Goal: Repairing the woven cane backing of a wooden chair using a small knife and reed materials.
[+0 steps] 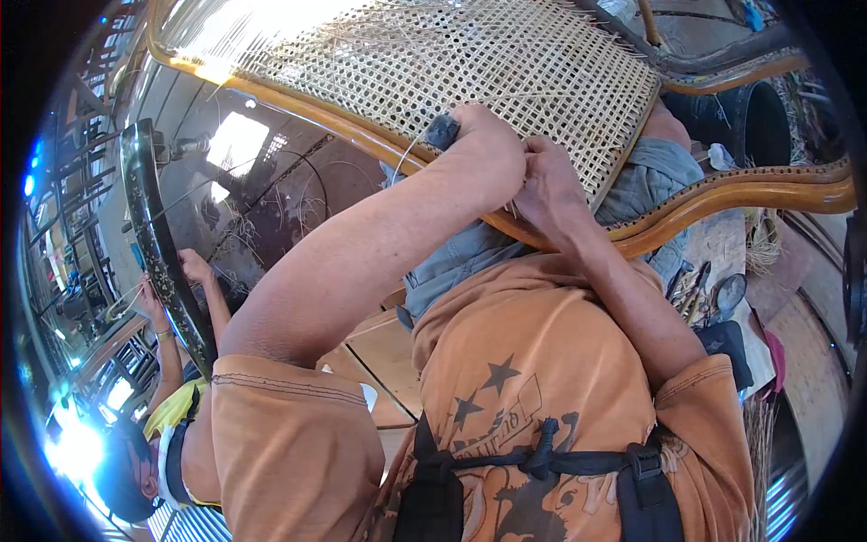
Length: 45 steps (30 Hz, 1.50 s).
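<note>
A woven cane panel with an open lattice lies in a glossy brown wooden frame over my lap. My left hand is bent down over the panel near its close edge, its fingers curled and mostly hidden. A dark grey lump shows at that hand's fingers; whether it is held or wrapped around a finger, I cannot tell. A thin pale cane strand curves beside it. Right beside the left wrist, my right hand is closed at the panel's lower corner. What its fingers grip is hidden.
A curved brown frame arm sticks out at right, near a black bucket. Hand tools lie beside my right thigh. To the left, another person handles a dark curved frame piece.
</note>
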Motion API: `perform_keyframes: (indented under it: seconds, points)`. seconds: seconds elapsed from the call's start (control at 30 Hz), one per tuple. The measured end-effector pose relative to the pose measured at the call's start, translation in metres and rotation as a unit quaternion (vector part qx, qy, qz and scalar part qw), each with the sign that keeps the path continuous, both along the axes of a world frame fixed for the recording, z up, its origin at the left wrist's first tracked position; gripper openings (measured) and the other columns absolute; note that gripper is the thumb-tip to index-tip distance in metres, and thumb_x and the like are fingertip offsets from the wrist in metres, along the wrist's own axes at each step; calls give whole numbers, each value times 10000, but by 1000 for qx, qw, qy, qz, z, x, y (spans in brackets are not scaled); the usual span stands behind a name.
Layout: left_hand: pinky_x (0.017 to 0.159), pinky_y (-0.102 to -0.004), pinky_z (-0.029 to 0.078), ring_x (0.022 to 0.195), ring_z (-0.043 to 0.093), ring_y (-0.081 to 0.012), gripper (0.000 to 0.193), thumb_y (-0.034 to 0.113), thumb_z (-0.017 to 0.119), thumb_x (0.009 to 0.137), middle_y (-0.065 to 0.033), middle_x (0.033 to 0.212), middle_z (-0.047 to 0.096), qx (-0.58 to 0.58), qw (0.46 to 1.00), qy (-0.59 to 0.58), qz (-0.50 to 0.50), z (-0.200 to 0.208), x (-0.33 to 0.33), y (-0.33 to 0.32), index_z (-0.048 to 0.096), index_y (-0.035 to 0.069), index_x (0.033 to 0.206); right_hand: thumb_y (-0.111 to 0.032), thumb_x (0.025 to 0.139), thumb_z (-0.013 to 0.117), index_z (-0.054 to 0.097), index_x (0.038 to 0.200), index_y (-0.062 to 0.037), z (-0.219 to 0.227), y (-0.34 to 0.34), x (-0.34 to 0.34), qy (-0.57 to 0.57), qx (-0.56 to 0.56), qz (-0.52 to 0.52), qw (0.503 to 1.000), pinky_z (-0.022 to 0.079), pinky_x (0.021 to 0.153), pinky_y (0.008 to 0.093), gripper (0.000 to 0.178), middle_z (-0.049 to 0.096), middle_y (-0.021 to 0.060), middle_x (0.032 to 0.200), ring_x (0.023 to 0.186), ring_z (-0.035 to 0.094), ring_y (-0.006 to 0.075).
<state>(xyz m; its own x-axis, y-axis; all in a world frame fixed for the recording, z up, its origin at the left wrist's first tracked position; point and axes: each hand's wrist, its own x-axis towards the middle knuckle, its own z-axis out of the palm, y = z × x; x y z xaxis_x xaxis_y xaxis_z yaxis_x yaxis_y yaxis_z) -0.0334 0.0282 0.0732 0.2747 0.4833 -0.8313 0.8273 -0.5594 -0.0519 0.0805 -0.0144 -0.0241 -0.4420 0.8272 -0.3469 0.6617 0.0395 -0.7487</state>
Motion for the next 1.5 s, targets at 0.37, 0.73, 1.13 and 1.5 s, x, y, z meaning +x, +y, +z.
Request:
perform_keyframes:
  seconds: [0.37, 0.73, 1.13, 1.5]
  points:
    - [726, -369, 536, 873, 669, -255, 199, 143, 546, 816, -115, 923, 689, 50, 993, -61, 86, -7, -27, -7, 705, 57, 899, -161, 817, 517, 670, 906, -17, 27, 7, -12, -168, 98, 74, 978, 468, 825, 392, 228, 565, 120, 1021, 976, 544, 303]
    - [769, -397, 511, 806, 659, -288, 314, 308, 534, 842, -147, 833, 674, 37, 978, -1, 207, 24, -71, -15, 684, 33, 834, -149, 781, 579, 606, 937, -117, 4, 19, 10, -30, 321, 238, 916, 452, 794, 360, 162, 572, 40, 965, 938, 546, 230]
    - [802, -411, 502, 919, 645, -301, 359, 365, 559, 849, -154, 941, 674, 53, 954, 15, 296, 41, -80, -36, 678, 38, 936, -206, 862, 577, 634, 955, -77, 6, 29, -2, 15, 186, 126, 974, 459, 768, 326, 169, 607, 50, 925, 869, 571, 214]
    - [733, -429, 499, 797, 649, -324, 276, 242, 498, 871, -181, 821, 656, 125, 959, -91, 237, 29, -72, -31, 671, 30, 838, -249, 797, 601, 655, 777, -8, 30, 21, -5, 69, -171, 31, 982, 398, 522, 269, 248, 534, 18, 587, 553, 464, 86]
